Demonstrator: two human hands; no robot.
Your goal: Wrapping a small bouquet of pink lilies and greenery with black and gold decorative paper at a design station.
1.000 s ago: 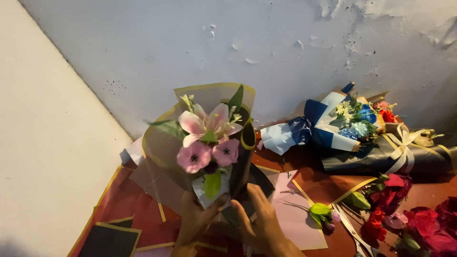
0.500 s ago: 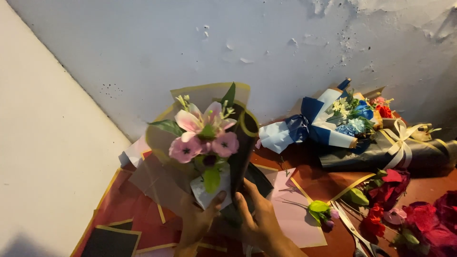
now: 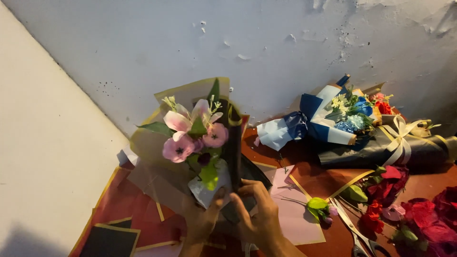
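Gripping: left hand and right hand are both pinching the wrapped base of a pink flower bouquet, holding it upright above red wrapping sheets; scissors lying near.

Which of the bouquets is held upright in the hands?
The pink-flower bouquet, gripped by the left hand and right hand. The blue-wrapped bouquet and black-wrapped bouquet lie flat by the wall.

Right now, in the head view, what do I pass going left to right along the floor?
black paper sheet → left hand → right hand → loose green-and-purple flower → scissors → red roses
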